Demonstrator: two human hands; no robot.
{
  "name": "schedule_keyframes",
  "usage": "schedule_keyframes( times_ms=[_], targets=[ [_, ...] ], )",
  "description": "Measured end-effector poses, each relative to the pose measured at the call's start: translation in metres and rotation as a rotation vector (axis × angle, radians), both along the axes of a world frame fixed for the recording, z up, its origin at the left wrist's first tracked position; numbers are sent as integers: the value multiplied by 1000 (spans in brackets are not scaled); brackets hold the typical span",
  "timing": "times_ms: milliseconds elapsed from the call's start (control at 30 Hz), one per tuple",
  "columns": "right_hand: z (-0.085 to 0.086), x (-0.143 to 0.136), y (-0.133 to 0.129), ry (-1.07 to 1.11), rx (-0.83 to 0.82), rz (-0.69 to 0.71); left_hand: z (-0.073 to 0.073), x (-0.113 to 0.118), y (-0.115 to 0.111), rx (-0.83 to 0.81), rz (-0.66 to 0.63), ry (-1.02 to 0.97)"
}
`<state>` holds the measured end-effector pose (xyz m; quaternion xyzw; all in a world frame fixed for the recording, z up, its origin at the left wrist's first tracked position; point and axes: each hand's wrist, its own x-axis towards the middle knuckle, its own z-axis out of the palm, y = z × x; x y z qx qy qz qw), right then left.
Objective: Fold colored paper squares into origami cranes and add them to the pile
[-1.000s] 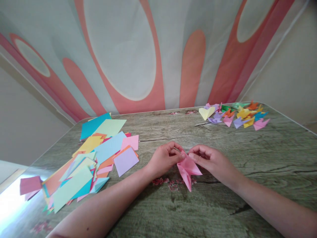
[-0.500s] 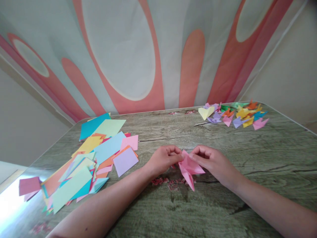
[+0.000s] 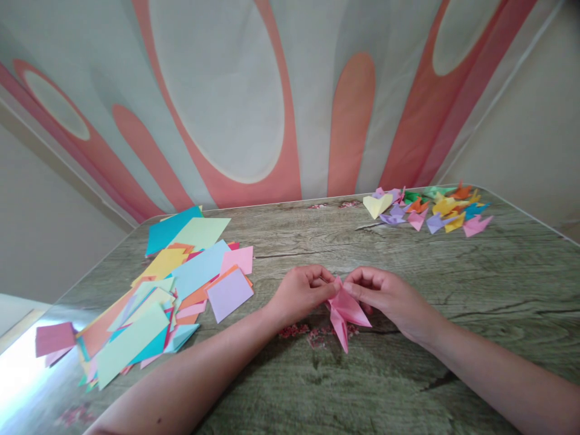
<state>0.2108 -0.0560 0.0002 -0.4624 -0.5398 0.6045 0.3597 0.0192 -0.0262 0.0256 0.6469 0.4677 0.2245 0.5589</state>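
Observation:
A pink folded paper figure (image 3: 348,311) is held between my two hands near the middle of the table, its pointed flaps hanging toward me. My left hand (image 3: 308,291) pinches its upper left edge between thumb and fingers. From the other side, my right hand (image 3: 375,289) grips the top right edge, thumb in front. Part of the paper behind the fingertips is hidden.
Loose coloured paper sheets (image 3: 199,266) lie in an overlapping pile on the left of the wooden-patterned table (image 3: 290,235). Several small folded paper figures (image 3: 446,205) are grouped at the back right, a pale yellow heart (image 3: 377,206) at their left end. A patterned curtain (image 3: 312,121) hangs behind.
The pink paper has turned slightly, with its lower points swinging a little down and left. The fingertips of my hands have moved closer together at its top.

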Motion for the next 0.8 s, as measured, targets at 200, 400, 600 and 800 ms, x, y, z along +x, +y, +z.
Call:
schedule_keyframes(
  times_ms=[200,400,600,800],
  targets=[
    [1,-1,1,2,-18,11,-4,0,-2,25,-31,-2],
    [2,-1,0,-19,-13,15,-2,0,-4,52,-49,20],
    [-1,0,1,-26,0,30,1,-1,-5,7,-102,11],
    [1,1,2,-32,8,36,0,-3,-4,35,-165,35]
  ],
)
